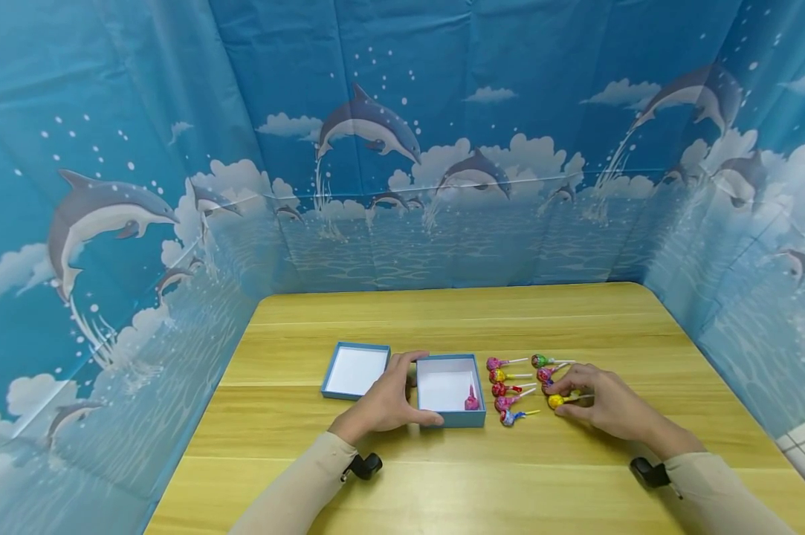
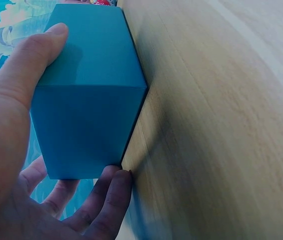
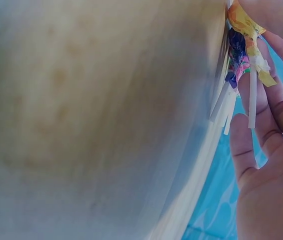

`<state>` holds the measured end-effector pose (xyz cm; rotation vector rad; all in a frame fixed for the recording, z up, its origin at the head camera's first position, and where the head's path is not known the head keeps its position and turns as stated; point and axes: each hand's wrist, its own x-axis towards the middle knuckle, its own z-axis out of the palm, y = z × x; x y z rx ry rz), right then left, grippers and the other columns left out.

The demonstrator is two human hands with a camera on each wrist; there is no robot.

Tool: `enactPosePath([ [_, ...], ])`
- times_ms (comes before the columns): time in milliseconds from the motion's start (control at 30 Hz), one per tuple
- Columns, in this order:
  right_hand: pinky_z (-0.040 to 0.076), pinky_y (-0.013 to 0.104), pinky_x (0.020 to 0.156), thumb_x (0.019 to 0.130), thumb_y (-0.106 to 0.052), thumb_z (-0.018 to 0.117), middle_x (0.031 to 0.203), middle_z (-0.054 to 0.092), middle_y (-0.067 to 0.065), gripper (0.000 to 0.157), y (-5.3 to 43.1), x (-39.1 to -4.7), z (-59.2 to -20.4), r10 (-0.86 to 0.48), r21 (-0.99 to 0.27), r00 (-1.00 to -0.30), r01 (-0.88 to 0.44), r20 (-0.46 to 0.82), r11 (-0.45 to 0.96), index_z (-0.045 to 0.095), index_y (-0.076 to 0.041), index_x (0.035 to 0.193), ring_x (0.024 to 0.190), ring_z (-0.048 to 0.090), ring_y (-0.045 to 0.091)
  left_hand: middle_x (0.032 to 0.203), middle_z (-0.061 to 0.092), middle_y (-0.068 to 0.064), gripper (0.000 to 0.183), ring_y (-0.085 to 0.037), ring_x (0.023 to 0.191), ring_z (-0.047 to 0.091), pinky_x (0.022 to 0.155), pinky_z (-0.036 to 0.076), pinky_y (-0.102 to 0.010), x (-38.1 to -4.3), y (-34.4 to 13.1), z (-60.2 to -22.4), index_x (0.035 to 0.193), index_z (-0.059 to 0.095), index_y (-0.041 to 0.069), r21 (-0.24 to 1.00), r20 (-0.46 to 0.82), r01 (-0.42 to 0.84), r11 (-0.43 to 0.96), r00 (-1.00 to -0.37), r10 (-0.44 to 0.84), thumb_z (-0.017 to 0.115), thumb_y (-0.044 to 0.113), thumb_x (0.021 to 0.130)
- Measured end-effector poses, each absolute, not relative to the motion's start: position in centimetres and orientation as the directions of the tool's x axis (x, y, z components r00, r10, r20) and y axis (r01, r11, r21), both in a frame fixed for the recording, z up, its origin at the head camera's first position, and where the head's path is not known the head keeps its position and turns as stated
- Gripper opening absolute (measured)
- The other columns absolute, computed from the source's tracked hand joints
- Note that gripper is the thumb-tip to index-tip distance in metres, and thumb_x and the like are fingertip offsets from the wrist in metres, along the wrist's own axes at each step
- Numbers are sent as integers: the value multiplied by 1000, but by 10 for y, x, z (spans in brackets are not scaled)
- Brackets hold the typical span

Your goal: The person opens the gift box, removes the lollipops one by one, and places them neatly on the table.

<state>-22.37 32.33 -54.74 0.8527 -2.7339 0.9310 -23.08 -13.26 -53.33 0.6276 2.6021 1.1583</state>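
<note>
My left hand grips an open blue box, its thumb on the near wall and its fingers around the far left side. The left wrist view shows the thumb on one face of the blue box and fingertips at the far end. A pink lollipop stands in the box's near right corner. My right hand pinches a yellow-wrapped lollipop at the near end of the right-hand column. In the right wrist view, the thumb meets the yellow lollipop's wrapper, and its white stick points toward the palm.
The box's lid lies left of my left hand, white inside up. A column of several lollipops lies right of the box. Beyond my right hand are a green lollipop and a pink lollipop. Dolphin-print curtains border the wooden table.
</note>
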Motion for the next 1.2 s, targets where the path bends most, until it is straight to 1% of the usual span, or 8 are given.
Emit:
enactPosePath([
  [267, 64, 27, 79, 93, -14, 101, 111, 77, -11, 32, 324, -222, -546, -483, -516, -818, -573, 312, 637, 88, -25, 121, 98, 70, 0, 162, 49, -12, 117, -24, 134, 64, 112, 60, -50, -231, -132, -533, 183, 32, 29, 744, -29, 290, 601, -886, 463, 101, 56, 91],
  [467, 69, 29, 84, 94, -17, 100, 118, 79, -11, 32, 324, -223, -544, -483, -521, -824, -564, 297, 641, 87, -26, 123, 106, 71, -2, 162, 49, -11, 118, -24, 133, 64, 113, 60, -50, -231, -132, -532, 182, 32, 29, 741, -23, 295, 603, -887, 462, 101, 56, 91],
  [633, 71, 31, 84, 94, -17, 101, 120, 79, -9, 34, 324, -225, -540, -494, -526, -816, -573, 300, 628, 88, -25, 124, 107, 73, 2, 163, 49, -11, 118, -24, 135, 64, 114, 59, -51, -231, -133, -533, 183, 32, 30, 743, -24, 293, 601, -886, 462, 101, 56, 91],
  [733, 70, 32, 85, 93, -20, 101, 121, 79, -11, 34, 323, -225, -537, -494, -507, -815, -576, 302, 641, 88, -28, 124, 109, 74, 4, 163, 49, -12, 118, -25, 135, 64, 114, 59, -52, -231, -133, -533, 183, 32, 29, 744, -25, 295, 600, -885, 465, 101, 56, 91],
  [833, 67, 33, 83, 93, -19, 102, 120, 78, -12, 35, 320, -226, -533, -497, -475, -808, -588, 315, 655, 87, -30, 123, 105, 73, 6, 163, 49, -13, 118, -25, 136, 64, 114, 59, -52, -231, -133, -532, 183, 32, 29, 744, -26, 294, 600, -885, 466, 101, 55, 91],
  [967, 64, 34, 80, 91, -16, 102, 117, 77, -10, 34, 313, -228, -530, -515, -433, -782, -623, 350, 652, 88, -26, 120, 99, 72, 11, 162, 49, -15, 118, -26, 137, 64, 113, 60, -52, -231, -133, -532, 183, 31, 26, 746, -19, 301, 594, -882, 470, 101, 53, 92],
  [1033, 65, 35, 80, 90, -14, 102, 115, 77, -9, 34, 309, -229, -528, -527, -421, -767, -641, 366, 641, 88, -24, 120, 98, 73, 13, 162, 49, -17, 118, -26, 136, 63, 112, 60, -52, -231, -133, -532, 183, 31, 24, 748, -15, 305, 590, -881, 473, 101, 52, 92],
  [1200, 63, 36, 80, 89, -10, 102, 112, 77, -6, 37, 295, -232, -520, -553, -405, -730, -683, 402, 607, 88, -20, 122, 95, 71, 11, 161, 49, -17, 117, -27, 136, 63, 112, 60, -52, -230, -133, -532, 183, 32, 24, 749, -13, 306, 588, -880, 475, 101, 52, 92],
])
